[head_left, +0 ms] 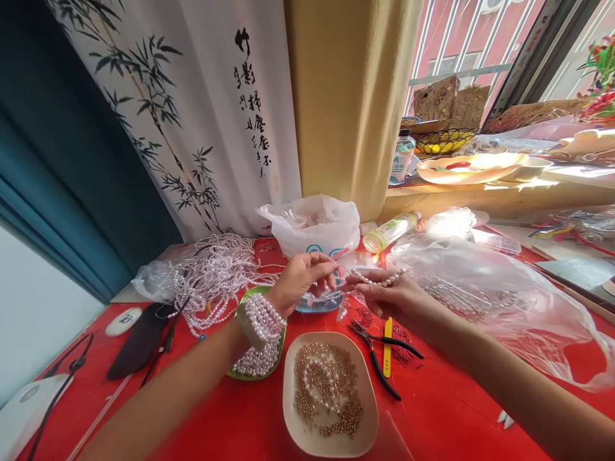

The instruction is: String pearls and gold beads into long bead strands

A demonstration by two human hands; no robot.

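Fingers pinched together, my left hand (303, 276) grips what looks like the thin end of a thread above the blue dish (319, 306). Strands of pearl beads wrap my left wrist. A short string of pearl beads (377, 280) lies across the fingers of my right hand (384, 294), which is closed on it. Below them stands a cream tray (291, 410) of small gold beads, with a loop of pearl beads (321, 384) lying on top. Beside my left forearm is a green dish (283, 346) full of pearl beads, partly hidden by the arm.
Black-handled pliers (379, 352) and a yellow tool (387, 349) lie right of the tray. Heaped pearl strands (216, 275) are at left. A white plastic bag (312, 227) stands behind, near a bottle (391, 232); another clear bag (500, 301) spreads at right.
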